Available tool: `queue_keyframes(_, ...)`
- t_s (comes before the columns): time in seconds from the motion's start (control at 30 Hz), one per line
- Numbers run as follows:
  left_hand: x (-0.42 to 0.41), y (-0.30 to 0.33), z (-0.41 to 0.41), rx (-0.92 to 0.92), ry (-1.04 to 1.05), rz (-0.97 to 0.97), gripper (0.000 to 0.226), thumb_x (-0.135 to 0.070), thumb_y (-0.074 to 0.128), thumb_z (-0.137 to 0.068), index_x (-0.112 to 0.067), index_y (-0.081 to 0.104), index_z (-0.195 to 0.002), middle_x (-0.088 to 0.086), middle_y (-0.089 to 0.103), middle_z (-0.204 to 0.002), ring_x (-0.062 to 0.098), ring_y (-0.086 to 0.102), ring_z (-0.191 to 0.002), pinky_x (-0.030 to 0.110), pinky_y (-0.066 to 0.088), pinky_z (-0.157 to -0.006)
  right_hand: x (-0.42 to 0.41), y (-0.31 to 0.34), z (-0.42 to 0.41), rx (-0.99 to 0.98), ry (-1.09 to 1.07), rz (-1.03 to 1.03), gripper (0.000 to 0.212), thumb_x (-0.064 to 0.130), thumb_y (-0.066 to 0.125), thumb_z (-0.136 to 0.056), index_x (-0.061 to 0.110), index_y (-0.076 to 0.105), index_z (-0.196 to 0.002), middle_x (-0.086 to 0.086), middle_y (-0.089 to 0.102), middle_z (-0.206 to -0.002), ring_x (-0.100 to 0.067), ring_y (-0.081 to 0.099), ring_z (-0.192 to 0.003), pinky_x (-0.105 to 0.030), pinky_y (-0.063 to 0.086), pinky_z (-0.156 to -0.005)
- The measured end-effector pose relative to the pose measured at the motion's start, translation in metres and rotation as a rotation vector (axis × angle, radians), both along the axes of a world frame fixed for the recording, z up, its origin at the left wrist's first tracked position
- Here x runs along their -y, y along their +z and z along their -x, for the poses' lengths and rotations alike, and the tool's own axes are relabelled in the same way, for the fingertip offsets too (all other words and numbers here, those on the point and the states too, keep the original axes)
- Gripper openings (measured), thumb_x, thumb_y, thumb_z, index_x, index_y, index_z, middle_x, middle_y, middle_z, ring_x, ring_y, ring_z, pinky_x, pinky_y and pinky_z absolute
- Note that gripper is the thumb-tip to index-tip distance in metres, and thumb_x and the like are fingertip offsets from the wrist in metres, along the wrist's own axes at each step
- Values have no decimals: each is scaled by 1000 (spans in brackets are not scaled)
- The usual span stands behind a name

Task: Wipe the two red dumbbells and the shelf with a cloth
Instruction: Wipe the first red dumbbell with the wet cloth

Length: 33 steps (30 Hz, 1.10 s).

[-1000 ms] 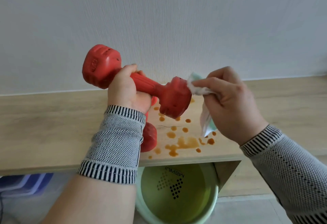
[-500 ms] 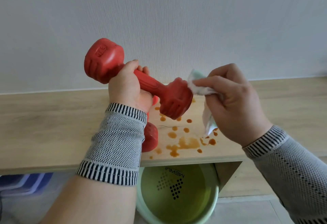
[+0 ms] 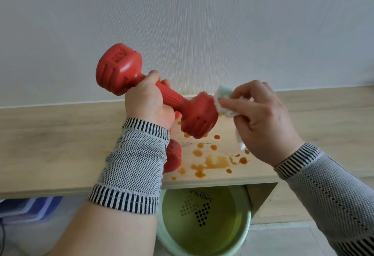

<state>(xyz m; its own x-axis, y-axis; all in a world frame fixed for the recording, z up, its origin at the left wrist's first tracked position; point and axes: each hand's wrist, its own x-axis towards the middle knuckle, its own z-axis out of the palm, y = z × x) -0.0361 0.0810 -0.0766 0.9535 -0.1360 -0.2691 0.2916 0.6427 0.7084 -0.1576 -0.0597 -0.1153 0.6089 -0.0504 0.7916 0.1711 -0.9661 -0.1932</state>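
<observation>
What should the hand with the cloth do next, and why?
Probably rub the cloth round the end of the raised red dumbbell. The right hand pinches it against that end while the left hand grips the handle. The orange spills on the shelf can wait.

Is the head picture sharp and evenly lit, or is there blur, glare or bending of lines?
Head view: soft even light, no glare; the held dumbbell, cloth and stains look sharp; the shelf edge bows from wide-angle distortion.

Dumbbell (image 3: 153,98) matt red rubbery coating; cloth (image 3: 223,102) fluffy; shelf (image 3: 60,144) pale matt wood-grain.
</observation>
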Motion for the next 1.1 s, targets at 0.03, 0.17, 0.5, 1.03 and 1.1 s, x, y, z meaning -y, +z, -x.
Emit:
queue_keyframes(0.03,1,0,0,9,-11,-3,15,-13,62,-92,-14,57,-78,-7,57,-53,7,58,-51,19,47,-44,0,2,1,-1,21,19,33,-5,54,-78,11,73,-99,-11,59,-92,-26,52,-84,-30,47,-66)
queue_keyframes(0.17,2,-1,-2,16,-6,33,11,-12,62,-92,-13,58,-82,-4,57,-65,8,58,-57,20,49,-46,-10,3,4,-98,138,46,32,1,52,-81,14,73,-102,-5,61,-94,-15,52,-86,-14,41,-72)
queue_keyframes(0.5,-10,-5,-17,43,-27,-54,11,-8,56,-90,-12,54,-79,1,59,-71,15,59,-66,31,52,-65,19,23,14,-348,452,-1640,33,18,56,-80,4,64,-110,-22,65,-103,-35,65,-92,-49,55,-77)
queue_keyframes(1.03,5,-15,-11,70,-133,96,8,-26,60,-95,-19,56,-93,-8,59,-70,7,61,-58,37,52,-73,3,25,13,-281,216,-1131,6,17,64,-85,14,68,-88,-4,70,-74,-17,68,-68,-26,53,-53)
queue_keyframes(1.1,8,-15,-11,76,-118,94,11,-24,59,-96,-18,55,-88,-7,57,-67,7,58,-55,32,49,-67,-4,22,10,-179,107,-659,11,25,62,-85,21,71,-90,0,68,-81,-15,65,-74,-26,53,-60)
